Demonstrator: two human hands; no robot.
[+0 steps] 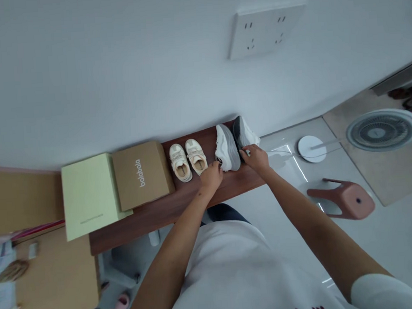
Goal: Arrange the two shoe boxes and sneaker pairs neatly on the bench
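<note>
A pair of larger white-and-grey sneakers lies at the right end of a narrow dark red-brown wooden shelf (154, 220). My left hand (212, 176) is closed at the heel end of the left sneaker (226, 148), which is tipped on its side. At the heel end of the right sneaker (246, 132), my right hand (255, 157) has its fingers closed; this shoe is also tipped, its dark sole facing the other shoe. Just left of my left hand stand two small cream shoes, one (180, 162) beside the other (196, 155).
A brown shoebox (144, 175) and a pale green box (89, 195) sit left on the shelf, against the wall. A wall socket plate (268, 30) is above. On the floor at right are a fan (382, 130) and a pink stool (353, 200). Cardboard boxes (59, 282) fill the lower left.
</note>
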